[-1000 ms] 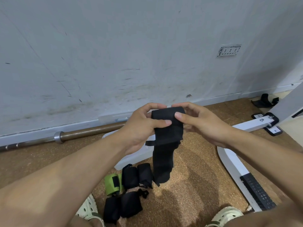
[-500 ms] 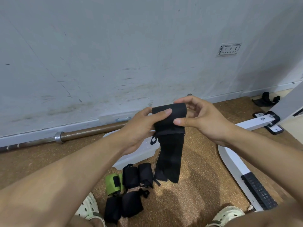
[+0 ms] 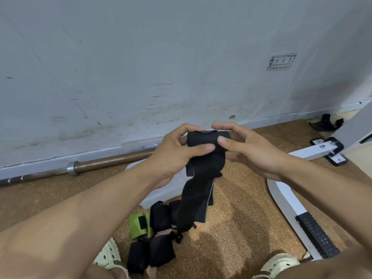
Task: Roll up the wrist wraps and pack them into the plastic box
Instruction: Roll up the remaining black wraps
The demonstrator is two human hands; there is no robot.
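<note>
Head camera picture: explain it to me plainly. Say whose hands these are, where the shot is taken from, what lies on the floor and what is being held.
There is no machine here. A person wears a wide-angle camera on the head, so you look forward and down at their own bare arms. The left hand and the right hand both pinch a black wrist wrap: its top is partly rolled in their grip, and its loose tail hangs down. On the brown floor lie rolled wraps: a green roll and several black rolls. Behind the hands sits a white plastic box, mostly hidden. A barbell lies along the wall, and a white bench frame stands on the right. The pale shoes are the person's own.
</note>
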